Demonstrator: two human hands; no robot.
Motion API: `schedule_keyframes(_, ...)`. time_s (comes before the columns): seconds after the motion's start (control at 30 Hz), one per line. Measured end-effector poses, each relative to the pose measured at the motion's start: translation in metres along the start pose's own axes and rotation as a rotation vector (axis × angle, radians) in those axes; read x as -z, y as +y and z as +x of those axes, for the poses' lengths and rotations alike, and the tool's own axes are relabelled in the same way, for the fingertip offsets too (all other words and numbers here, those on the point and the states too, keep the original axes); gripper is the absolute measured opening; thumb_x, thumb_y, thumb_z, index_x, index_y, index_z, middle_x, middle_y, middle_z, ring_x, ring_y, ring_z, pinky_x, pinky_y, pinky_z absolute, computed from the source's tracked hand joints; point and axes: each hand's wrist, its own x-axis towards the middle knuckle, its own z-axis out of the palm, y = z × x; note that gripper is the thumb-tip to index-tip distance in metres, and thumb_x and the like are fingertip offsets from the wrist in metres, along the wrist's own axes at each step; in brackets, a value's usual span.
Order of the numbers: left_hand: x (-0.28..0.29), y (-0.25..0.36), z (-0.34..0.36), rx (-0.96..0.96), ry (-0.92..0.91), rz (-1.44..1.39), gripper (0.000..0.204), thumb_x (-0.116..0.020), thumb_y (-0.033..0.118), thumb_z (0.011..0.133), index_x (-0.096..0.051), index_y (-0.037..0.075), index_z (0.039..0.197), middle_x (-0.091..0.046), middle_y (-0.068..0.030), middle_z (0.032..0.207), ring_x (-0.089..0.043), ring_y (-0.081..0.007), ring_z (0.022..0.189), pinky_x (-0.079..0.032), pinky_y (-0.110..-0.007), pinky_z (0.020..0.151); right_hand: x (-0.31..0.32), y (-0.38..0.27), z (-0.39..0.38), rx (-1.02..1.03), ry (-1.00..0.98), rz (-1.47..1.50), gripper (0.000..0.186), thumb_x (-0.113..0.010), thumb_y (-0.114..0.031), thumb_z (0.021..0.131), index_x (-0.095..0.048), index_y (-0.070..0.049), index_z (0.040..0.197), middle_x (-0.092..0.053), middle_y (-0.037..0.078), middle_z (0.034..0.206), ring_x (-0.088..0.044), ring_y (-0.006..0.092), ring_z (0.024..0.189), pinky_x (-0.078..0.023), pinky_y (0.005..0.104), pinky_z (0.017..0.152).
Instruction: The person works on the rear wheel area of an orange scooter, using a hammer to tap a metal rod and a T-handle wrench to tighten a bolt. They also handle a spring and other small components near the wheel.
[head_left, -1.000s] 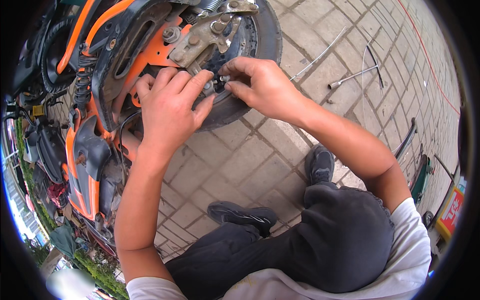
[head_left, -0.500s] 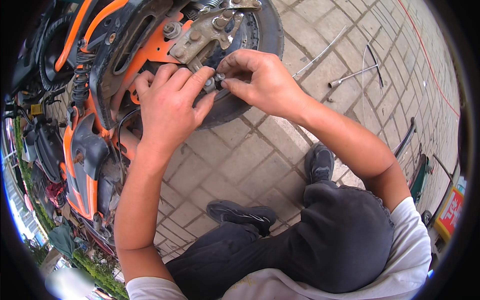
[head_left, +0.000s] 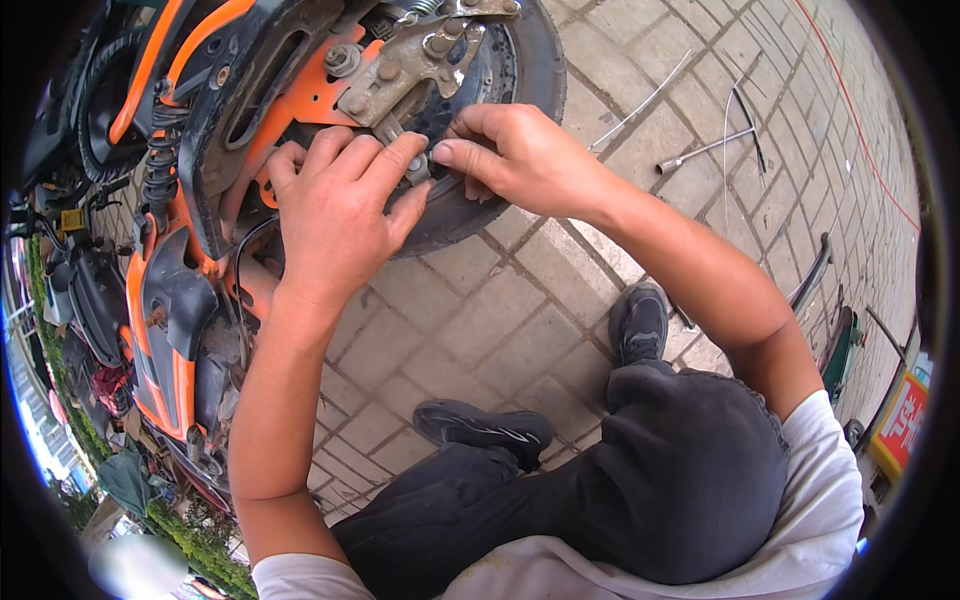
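Our bare left hand (head_left: 340, 210) pinches a small grey metal fitting (head_left: 416, 173)! Our bare right hand (head_left: 525, 158), grip we can't tell, partly blocks the black rubber tyre (head_left: 543, 80); silver-shafted T-shaped wrench (head_left: 705, 150) beyond

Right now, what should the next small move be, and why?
Probably bring the right hand slightly closer to the small metal fitting. The left hand has its thumb and index finger on either side of that fitting, and the right thumb tip is close beside it. Whether the right fingers hold anything is hidden.
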Motion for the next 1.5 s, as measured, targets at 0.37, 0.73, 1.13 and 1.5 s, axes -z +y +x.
schedule_keyframes(0.37, -0.004, -0.001, 0.000, -0.022, 0.051, 0.033, 0.039, -0.076, 0.031, 0.070, -0.066, 0.021, 0.106, -0.057, 0.0061, 0.081, -0.053, -0.0142, 0.089, -0.031, -0.040, 0.078, -0.014, 0.002, -0.003, -0.069, 0.078, 0.388, 0.028, -0.055, -0.013, 0.090, -0.054, 0.009, 0.107, -0.060, 0.015, 0.073, -0.060, 0.0159, 0.067, -0.049, 0.0308, 0.061)
schedule_keyframes(0.73, 0.000, 0.002, 0.000, 0.007, 0.009, 0.029, 0.045, -0.079, 0.024, 0.066, -0.067, 0.017, 0.108, -0.060, 0.0023, 0.086, -0.054, -0.0186, 0.097, -0.032, -0.039, 0.084, -0.024, 0.003, -0.003, 0.060, 0.121, 0.175, 0.033, -0.047, -0.021, 0.095, -0.051, 0.011, 0.105, -0.061, 0.033, 0.094, -0.060, 0.0462, 0.096, -0.047, 0.0450, 0.080)
schedule_keyframes(1.13, -0.002, 0.009, 0.004, 0.031, 0.025, 0.064, 0.044, -0.077, 0.029, 0.069, -0.066, 0.020, 0.110, -0.058, 0.0032, 0.086, -0.052, -0.0192, 0.098, -0.031, -0.043, 0.085, -0.015, 0.009, -0.002, -0.057, 0.013, 0.242, 0.032, -0.043, -0.021, 0.099, -0.048, 0.007, 0.113, -0.063, 0.018, 0.082, -0.061, 0.0274, 0.072, -0.049, 0.0386, 0.068)
schedule_keyframes(1.5, 0.020, 0.089, -0.003, 0.148, -0.013, -0.220, 0.050, -0.069, 0.015, 0.080, -0.056, -0.001, 0.126, -0.057, -0.0150, 0.116, -0.052, -0.0317, 0.107, -0.037, -0.041, 0.095, 0.038, 0.048, -0.093, -0.034, -0.050, 0.978, 0.055, -0.046, -0.018, 0.093, -0.036, 0.006, 0.140, -0.055, 0.019, 0.125, -0.059, 0.0218, 0.090, -0.050, 0.0359, 0.082)
